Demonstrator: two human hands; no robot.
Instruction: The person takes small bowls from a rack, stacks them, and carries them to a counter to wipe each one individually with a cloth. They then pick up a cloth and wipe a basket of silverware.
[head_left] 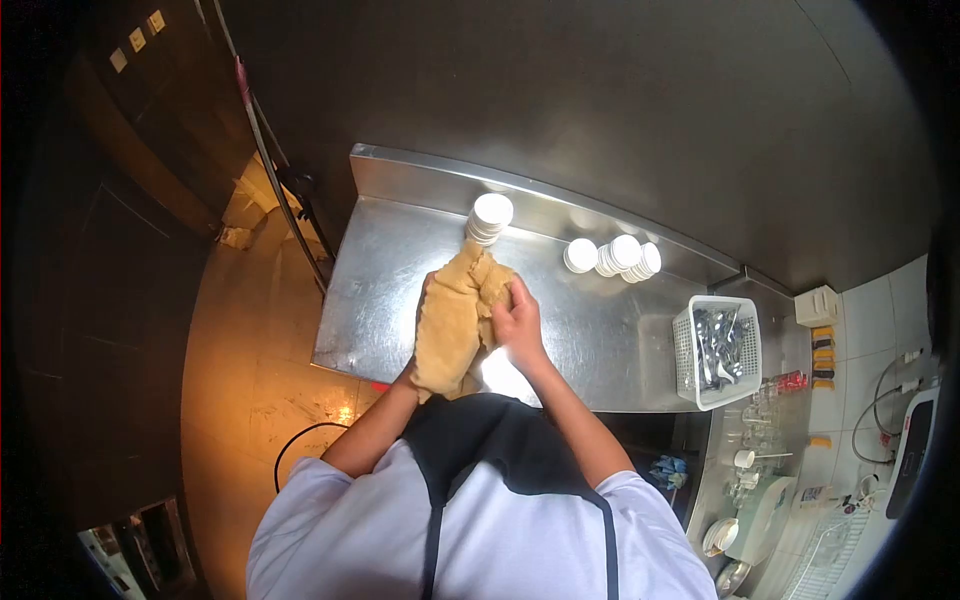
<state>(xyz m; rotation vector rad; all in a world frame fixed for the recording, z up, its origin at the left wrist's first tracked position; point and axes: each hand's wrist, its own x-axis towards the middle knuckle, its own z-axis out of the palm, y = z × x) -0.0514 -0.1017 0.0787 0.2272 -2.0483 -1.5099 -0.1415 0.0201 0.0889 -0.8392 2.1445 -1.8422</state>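
A tan cloth [447,325] hangs in front of my body, over the near part of the steel counter [375,260]. My right hand [517,318] grips the cloth's right side, its fingers closed on the fabric. On the left, my left hand [424,300] is mostly covered by the cloth; only its edge shows, and its fingers are hidden. Just beyond the cloth's top end stands a stack of white bowls [490,215].
More white stacks [624,252] stand along the counter's back ledge. A white basket [685,360] of metal cutlery is at the right, with glasses [762,415] and plates [720,537] beyond. A long pole [275,165] leans at the left.
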